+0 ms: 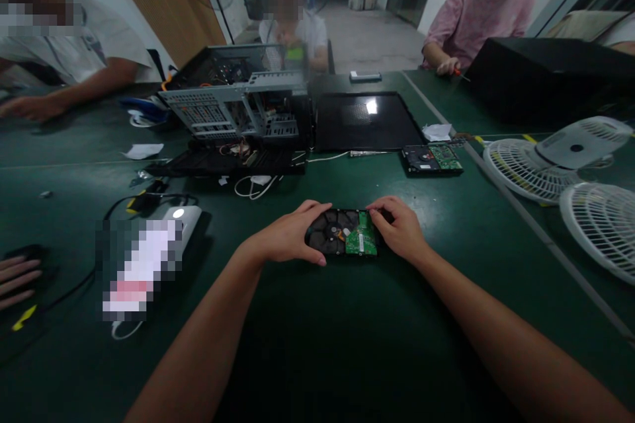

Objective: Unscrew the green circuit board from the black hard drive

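A hard drive (331,232) lies in front of me with its underside up, showing a green circuit board (364,235) on its right part. My left hand (292,231) grips its left end, thumb along the near edge and fingers along the far edge. At the right end, my right hand (399,228) is closed with thumb and index finger pinched on the far right corner. Its other fingers are curled and partly hidden. A second hard drive (431,160), also with a green board, rests farther back to the right.
An opened computer case (233,112) stands at the back left, beside a black side panel (367,122). White fan parts (530,168) lie at right. A phone (143,264) and cables are at left. Other people sit around; a co-worker's hand (20,281) rests at far left.
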